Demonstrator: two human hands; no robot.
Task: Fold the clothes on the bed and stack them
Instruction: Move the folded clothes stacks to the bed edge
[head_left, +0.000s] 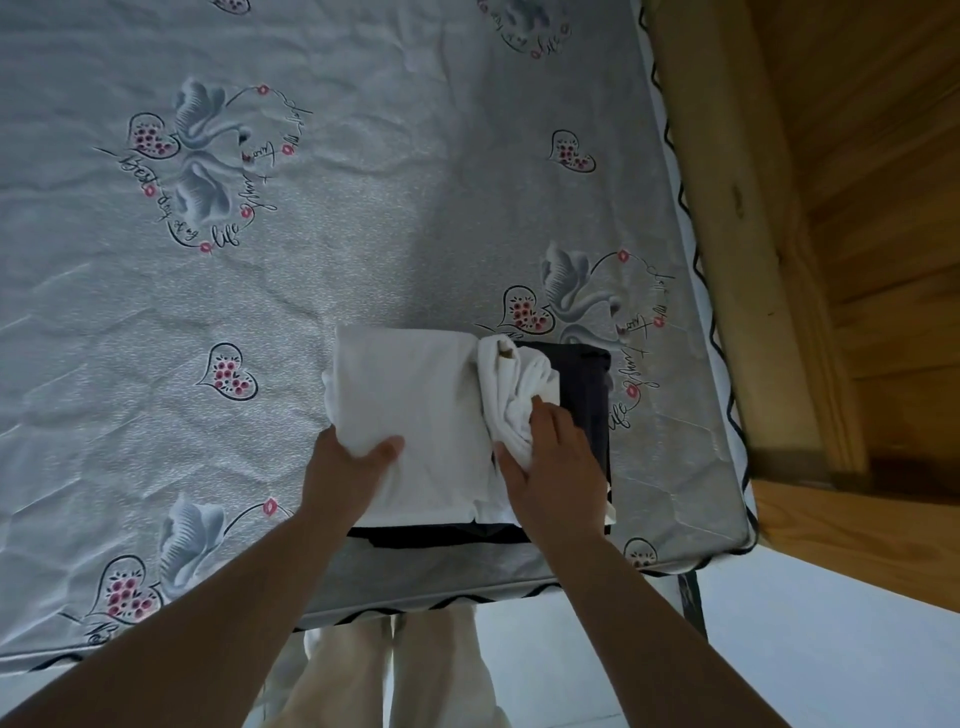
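**Both hands on a white garment atop a dark folded one**

A folded white garment (415, 410) lies in the lower middle of the frame, near the bed's (363, 208) lower right corner. Its long axis runs up and down the frame, from the bed's near edge toward the upper part of the picture. It rests on a dark folded garment (587, 395), which shows along the white one's right side and as a strip below its near edge.

The left hand (353, 462) grips the white garment's lower left corner, thumb on top and fingers tucked out of sight under the cloth. The right hand (545, 457) lies on a bunched, rumpled part of the white cloth (511, 384) at the fold's right edge; its thumb curls round the bunch while the fingers lie fairly straight, pointing toward the upper left.

The bed's cover is grey, printed with swans and hearts. A wooden frame (727, 208) runs along the right of the picture.
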